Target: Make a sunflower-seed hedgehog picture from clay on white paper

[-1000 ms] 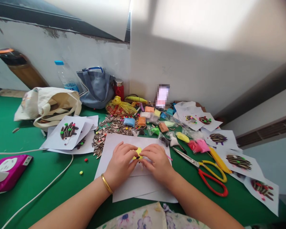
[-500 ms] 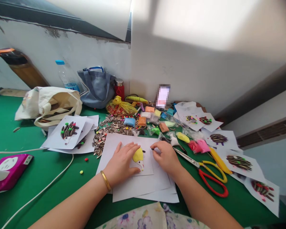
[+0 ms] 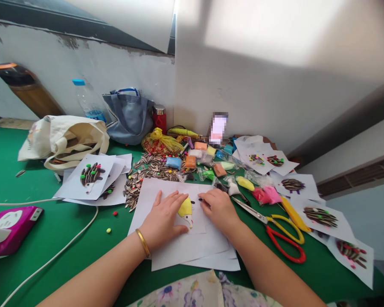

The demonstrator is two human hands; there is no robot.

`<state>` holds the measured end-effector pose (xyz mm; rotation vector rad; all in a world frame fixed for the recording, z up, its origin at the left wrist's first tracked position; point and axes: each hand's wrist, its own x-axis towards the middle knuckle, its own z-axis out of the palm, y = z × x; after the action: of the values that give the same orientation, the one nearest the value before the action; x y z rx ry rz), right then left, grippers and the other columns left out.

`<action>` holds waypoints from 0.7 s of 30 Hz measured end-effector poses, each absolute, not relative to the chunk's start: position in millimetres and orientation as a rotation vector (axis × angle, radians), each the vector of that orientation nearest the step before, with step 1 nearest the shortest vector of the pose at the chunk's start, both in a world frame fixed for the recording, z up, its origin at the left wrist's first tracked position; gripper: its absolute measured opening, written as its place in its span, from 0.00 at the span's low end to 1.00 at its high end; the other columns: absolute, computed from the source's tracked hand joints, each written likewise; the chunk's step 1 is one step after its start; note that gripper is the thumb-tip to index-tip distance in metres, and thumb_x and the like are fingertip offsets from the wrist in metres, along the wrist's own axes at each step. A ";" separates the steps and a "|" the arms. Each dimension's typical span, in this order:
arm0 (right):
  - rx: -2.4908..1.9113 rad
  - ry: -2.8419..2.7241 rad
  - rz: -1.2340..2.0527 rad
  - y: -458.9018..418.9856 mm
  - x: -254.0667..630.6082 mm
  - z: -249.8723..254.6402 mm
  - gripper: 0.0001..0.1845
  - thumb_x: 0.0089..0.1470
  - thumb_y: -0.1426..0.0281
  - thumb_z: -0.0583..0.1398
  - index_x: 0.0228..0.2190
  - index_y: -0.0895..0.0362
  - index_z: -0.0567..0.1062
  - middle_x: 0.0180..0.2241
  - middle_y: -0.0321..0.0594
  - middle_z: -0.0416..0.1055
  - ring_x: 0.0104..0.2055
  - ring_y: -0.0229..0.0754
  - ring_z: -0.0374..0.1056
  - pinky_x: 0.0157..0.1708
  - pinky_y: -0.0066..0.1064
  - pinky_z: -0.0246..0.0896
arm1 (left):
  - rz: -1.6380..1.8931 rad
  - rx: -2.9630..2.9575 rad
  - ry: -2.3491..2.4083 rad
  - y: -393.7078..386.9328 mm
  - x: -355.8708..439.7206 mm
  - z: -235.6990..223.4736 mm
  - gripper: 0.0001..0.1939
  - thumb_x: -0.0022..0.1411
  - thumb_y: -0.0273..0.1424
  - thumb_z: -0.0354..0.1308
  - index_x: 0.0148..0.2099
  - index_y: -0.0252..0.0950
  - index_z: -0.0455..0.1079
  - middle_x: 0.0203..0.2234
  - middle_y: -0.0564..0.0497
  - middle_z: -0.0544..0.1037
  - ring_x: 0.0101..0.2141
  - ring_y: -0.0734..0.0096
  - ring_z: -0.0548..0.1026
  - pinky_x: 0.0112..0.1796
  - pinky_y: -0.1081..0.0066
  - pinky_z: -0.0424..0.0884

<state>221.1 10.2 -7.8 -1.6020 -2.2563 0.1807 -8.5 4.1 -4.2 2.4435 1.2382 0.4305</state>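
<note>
My left hand point(image 3: 166, 215) lies flat with fingers spread, pressing on a sheet of white paper point(image 3: 195, 229). Beside its fingers is a small animal figure point(image 3: 185, 209) with a yellow clay body and a pointed white snout. One dark piece point(image 3: 193, 202) sticks out at the figure's right edge. Just to the right of it, my right hand point(image 3: 220, 211) pinches a tiny black clay piece point(image 3: 200, 199) between thumb and forefinger, close above the paper. More white sheets point(image 3: 192, 256) lie underneath.
Sunflower seeds point(image 3: 136, 187) are heaped behind the paper, with bagged coloured clay point(image 3: 190, 162) alongside. Open scissors point(image 3: 269, 221) lie at the right. Finished seed pictures lie at the left point(image 3: 97, 181) and right point(image 3: 321, 215). A white cable point(image 3: 67, 241) crosses the left side.
My right hand has moved slightly left, bringing the black piece closer to the yellow figure. My left hand stays in place on the paper.
</note>
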 end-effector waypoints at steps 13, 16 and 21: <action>-1.581 -2.246 0.073 13.9 221.2 -7.0 0.04 0.58 0.72 0.61 0.34 0.54 0.77 0.36 0.40 0.74 0.42 0.45 0.65 0.41 0.36 0.53 | 0.475 2.440 1.224 4.0 -8.7 -2.7 0.46 0.49 0.38 0.69 0.66 0.43 0.51 0.60 0.43 0.67 0.63 0.51 0.59 0.63 0.41 0.37; -1.585 -2.255 0.083 14.8 219.0 -5.7 0.03 0.57 0.73 0.60 0.33 0.55 0.76 0.34 0.39 0.75 0.40 0.44 0.66 0.39 0.35 0.52 | 0.459 2.436 1.227 3.8 -9.0 -2.7 0.47 0.48 0.38 0.69 0.66 0.44 0.51 0.61 0.43 0.66 0.63 0.51 0.58 0.63 0.41 0.36; -1.525 -2.276 0.070 15.3 214.5 -6.3 0.05 0.57 0.75 0.60 0.33 0.54 0.77 0.34 0.38 0.75 0.41 0.44 0.66 0.40 0.35 0.51 | 0.456 2.429 1.229 3.5 -9.0 -3.1 0.47 0.48 0.38 0.69 0.66 0.43 0.51 0.61 0.43 0.66 0.63 0.52 0.58 0.63 0.41 0.36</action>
<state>214.5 15.3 -6.3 -1.5249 -2.2757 0.0700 -9.0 3.5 -3.1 2.4288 1.2288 0.4558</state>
